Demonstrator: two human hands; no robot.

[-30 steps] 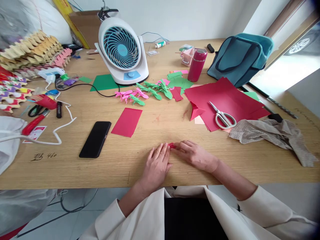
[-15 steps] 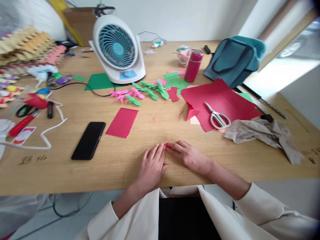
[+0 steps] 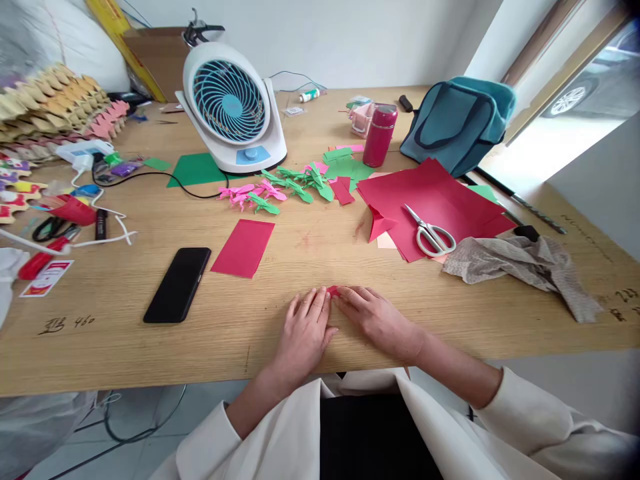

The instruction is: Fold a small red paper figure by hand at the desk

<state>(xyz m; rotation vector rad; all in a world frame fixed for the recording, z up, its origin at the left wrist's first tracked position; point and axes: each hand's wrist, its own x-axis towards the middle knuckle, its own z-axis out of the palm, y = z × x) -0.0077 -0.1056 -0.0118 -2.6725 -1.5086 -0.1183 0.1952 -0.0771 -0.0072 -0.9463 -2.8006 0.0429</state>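
Observation:
A small folded piece of red paper (image 3: 333, 291) lies on the table near its front edge, mostly hidden beneath my fingertips. My left hand (image 3: 306, 330) rests flat on the table, fingers stretched forward and thumb apart, its fingertips at the paper's left side. From the right, my right hand (image 3: 377, 319) has its bent fingers pressed together on the paper's other side. Beyond them to the left lies a rectangular stack of red paper (image 3: 243, 248). White-handled scissors (image 3: 431, 233) rest on large red sheets (image 3: 435, 197) to the right.
A black phone (image 3: 177, 285) lies left of my hands. Pink and green paper shapes (image 3: 280, 187) sit before a white fan (image 3: 233, 110). Farther right stand a red flask (image 3: 381, 135) and a teal bag (image 3: 457, 127); a crumpled grey cloth (image 3: 520, 267) lies nearer. Tools and cords clutter the left.
The camera view has shifted slightly. Both hands stay at the folded red paper with almost the same pose; the right fingers lie a little closer over it.

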